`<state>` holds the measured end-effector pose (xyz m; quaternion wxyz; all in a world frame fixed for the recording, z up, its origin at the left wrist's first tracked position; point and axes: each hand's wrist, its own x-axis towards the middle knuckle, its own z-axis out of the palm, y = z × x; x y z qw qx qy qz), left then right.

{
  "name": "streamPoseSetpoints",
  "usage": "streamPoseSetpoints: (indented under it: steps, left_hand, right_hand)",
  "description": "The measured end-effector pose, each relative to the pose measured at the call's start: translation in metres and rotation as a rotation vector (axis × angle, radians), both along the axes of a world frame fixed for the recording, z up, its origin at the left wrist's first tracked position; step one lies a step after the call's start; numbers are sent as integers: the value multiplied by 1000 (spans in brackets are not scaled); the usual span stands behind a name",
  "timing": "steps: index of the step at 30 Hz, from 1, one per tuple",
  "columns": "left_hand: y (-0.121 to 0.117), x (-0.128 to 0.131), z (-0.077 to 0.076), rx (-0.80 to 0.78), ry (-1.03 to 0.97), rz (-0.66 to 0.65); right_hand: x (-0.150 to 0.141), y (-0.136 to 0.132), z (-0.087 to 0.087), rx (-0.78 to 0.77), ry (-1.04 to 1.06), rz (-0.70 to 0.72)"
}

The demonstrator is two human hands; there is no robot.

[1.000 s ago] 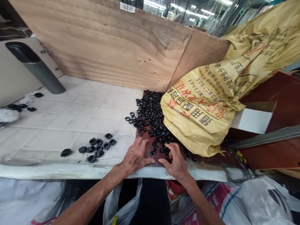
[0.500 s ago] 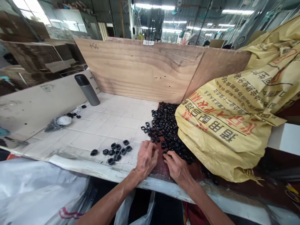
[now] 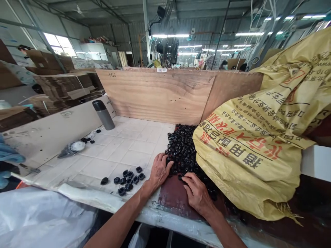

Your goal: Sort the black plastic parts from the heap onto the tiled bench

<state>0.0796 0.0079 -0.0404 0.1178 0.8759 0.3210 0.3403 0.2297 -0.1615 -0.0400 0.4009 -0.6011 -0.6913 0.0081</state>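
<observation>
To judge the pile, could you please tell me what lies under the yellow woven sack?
Black hexagonal nuts lie at its edge on a brown board; the yellow woven sack hides whatever lies further under.

Bright overhead tube lights (image 3: 168, 35); soft shadows; wide-angle edges bent.

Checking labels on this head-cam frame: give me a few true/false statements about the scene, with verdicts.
1. The left hand touches the edge of the pile of black hex-shaped parts. True.
2. The right hand grips the grey flask. False: the flask stands at the far end of the white tiled surface, and the hand is at the pile's near edge.
3. The yellow woven sack lies to the right of the pile. True.
4. No black parts lie on the tiles left of the left hand. False: a small cluster of black parts sits there.
5. The plywood board stands upright behind the pile. True.
</observation>
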Motion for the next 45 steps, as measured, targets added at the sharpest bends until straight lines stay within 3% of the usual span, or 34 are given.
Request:
streamPoseSetpoints:
  steps: [3,6,10,13,17,20,22,26,29,33,36,40,43,45]
  left_hand:
    - [-20,-9,-2,-53,-11,-39]
    - [-34,-25,-1,-146,-39,-19]
    - [-47,-54,5,-237,-123,90]
    - [-51,-65,10,-294,-156,111]
    - [-47,-64,10,-298,-115,162]
    - [-42,-66,9,-283,-82,168]
    - [-40,-71,11,-220,-22,110]
    - [-36,-82,14,52,220,-60]
    - [-26,-93,8,146,298,-9]
    - [0,-116,-3,127,316,13]
    - [12,-126,3,119,298,71]
    - [-16,-105,25,60,181,154]
    - [-60,-70,34,-167,78,-78]
    - [-80,-51,30,-241,85,-173]
  right_hand:
    - [-1,2,2,62,93,0]
    - [-2,10,16,58,189,-27]
    - [3,28,46,-113,344,-27]
    - [9,46,57,-222,591,-6]
    - [15,59,52,-173,935,38]
    - [19,57,44,-180,1019,53]
    - [21,56,40,-265,1021,64]
    - [20,56,34,-345,931,91]
    - [17,58,32,-341,901,119]
    - [17,60,30,-278,919,123]
    - [17,60,31,-258,897,83]
    - [13,57,37,-385,900,83]
    - [9,54,40,-449,951,159]
    - [8,53,41,-453,939,185]
